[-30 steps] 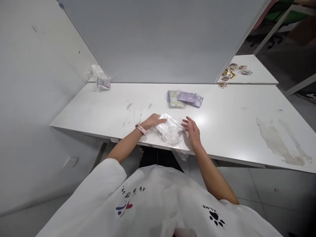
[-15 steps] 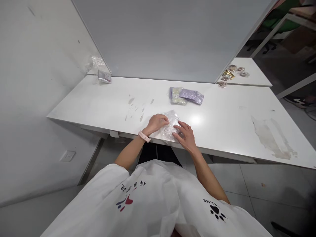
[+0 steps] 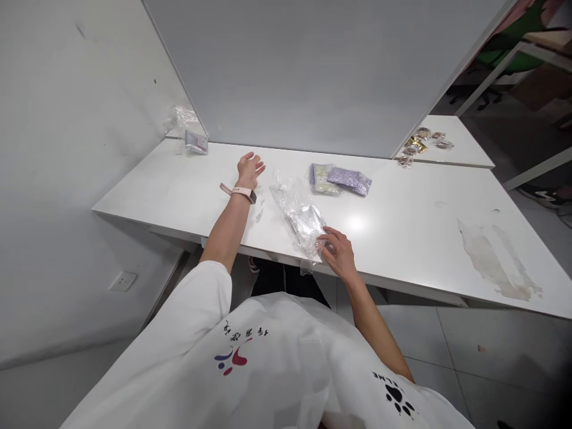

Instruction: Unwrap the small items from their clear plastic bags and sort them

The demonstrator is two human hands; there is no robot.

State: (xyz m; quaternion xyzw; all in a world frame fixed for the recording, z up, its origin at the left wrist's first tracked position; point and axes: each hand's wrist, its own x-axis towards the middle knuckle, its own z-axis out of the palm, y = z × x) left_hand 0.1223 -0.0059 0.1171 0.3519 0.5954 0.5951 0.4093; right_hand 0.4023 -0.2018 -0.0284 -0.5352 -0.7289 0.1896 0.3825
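Observation:
Crinkled clear plastic wrapping (image 3: 286,193) lies across the front part of the white table. A shiny silvery flat packet (image 3: 310,220) shows within its lower half. At the near right corner of the wrapping, my right hand (image 3: 338,253) has its bent fingers and thumb closed on the plastic edge. My left hand (image 3: 250,170) is lifted over the table to the left of the wrapping, fingers apart, with nothing in it. Beyond the wrapping lie a yellow-green packet (image 3: 322,179) and a purple packet (image 3: 350,180), both in clear film and partly overlapping.
A grey upright panel (image 3: 295,77) stands along the back of the white table (image 3: 402,226). At the back left are a small grey packet (image 3: 195,143) and crumpled clear plastic (image 3: 184,116). Several small wrapped pieces (image 3: 417,144) lie by the panel's right end.
My left hand has left the plastic and moved up and to the left, opening. The wrapping is now stretched out farther toward the back. My right hand has stayed at its near right edge.

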